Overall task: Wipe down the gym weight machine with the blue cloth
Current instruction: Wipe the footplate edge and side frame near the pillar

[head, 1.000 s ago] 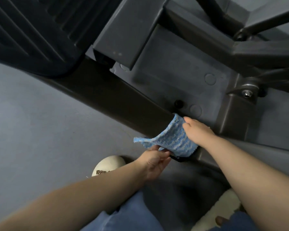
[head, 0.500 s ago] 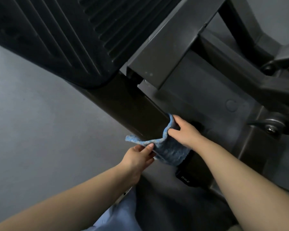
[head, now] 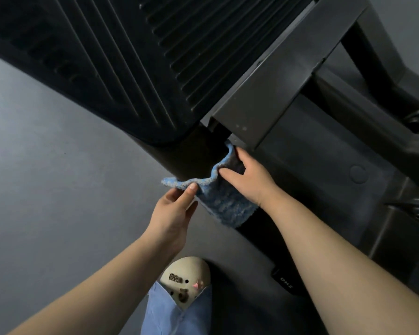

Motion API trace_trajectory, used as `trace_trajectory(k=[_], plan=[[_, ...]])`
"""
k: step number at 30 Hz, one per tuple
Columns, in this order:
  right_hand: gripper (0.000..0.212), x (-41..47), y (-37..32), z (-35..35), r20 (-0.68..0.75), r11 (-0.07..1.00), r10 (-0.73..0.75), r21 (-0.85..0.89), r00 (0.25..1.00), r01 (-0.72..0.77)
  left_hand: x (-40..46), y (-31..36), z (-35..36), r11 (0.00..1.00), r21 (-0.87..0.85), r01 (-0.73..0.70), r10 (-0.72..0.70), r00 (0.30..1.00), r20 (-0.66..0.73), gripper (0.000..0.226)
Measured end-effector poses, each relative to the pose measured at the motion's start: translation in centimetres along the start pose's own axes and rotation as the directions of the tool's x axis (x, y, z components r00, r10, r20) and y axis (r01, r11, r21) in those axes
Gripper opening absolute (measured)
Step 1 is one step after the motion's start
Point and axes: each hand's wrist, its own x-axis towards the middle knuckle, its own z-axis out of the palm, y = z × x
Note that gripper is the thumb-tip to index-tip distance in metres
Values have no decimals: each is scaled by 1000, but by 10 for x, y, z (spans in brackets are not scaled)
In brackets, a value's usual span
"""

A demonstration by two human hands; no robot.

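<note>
Below ribbed footplate point(head: 136, 76), I saw cloth point(head: 224, 204) draped over dark beam point(head: 194, 158) of machine. Right hand point(head: 248, 181) pressed cloth onto beam, fingers spread, thumb apart. Left hand point(head: 173, 213) pinched cloth's free corner between thumb and fingers, just left of beam. Shoe point(head: 185, 280) stood on floor point(head: 46, 189) well below beam.

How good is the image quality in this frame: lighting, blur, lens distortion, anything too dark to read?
Head view: dim, flat light with no glare; the ribbed footplate and the beam beneath it sink into near-black. The blue cloth, left hand and right hand are reasonably sharp. Wide-angle bending shows in straight machine edges and stretched forearms. The shoe is soft but readable.
</note>
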Motion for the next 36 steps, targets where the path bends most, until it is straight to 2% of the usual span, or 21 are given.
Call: trace_trajectory(k=[3, 8, 12, 13, 15, 17, 18, 20, 22, 26, 31, 36], plan=[[70, -4, -2, 5, -30, 991, -24, -136, 999, 19, 7, 10, -3, 997, -47, -58, 61, 996, 72, 13], [73, -19, 2, 20, -159, 915, -112, -402, 981, 39, 16, 15, -11, 999, -27, -40, 47, 951, 305, 56], [76, -32, 2, 35, -227, 869, -152, -495, 962, 21, 14, 2, 2, 998, 63, -30, 8, 945, 327, 67], [76, -34, 1, 37, -243, 883, -156, -469, 958, 25, 12, -1, 4, 997, 69, -18, -6, 945, 328, 67], [71, -39, -2, 38, -310, 948, -167, -312, 936, 66, 11, -3, 6, 999, 44, 5, -19, 951, 309, 59], [57, -47, 1, 38, -373, 975, -190, -182, 908, 129, 12, 1, 4, 1000, 6, 20, -21, 957, 290, 45], [50, -53, 3, 40, -383, 965, -221, -219, 897, 144, 12, 5, 1, 1000, -3, 17, -16, 959, 283, 41], [43, -63, 11, 46, -396, 906, -309, -401, 865, 140, 15, 15, -7, 1000, 12, -5, 2, 966, 258, 33], [48, -70, 16, 55, -355, 853, -353, -503, 866, 141, 19, 26, -13, 999, 25, -31, 24, 968, 250, 29], [65, -65, 2, 68, -282, 787, -411, -590, 867, 181, 24, 43, -14, 996, -40, -82, 89, 970, 225, 34], [65, -39, -38, 67, -186, 761, -457, -589, 870, 274, 34, 65, -17, 965, -148, -217, 238, 961, 141, 45], [71, -36, -27, 69, -220, 688, -523, -679, 823, 256, 30, 58, -11, 969, -35, -246, 248, 966, 73, 56]])
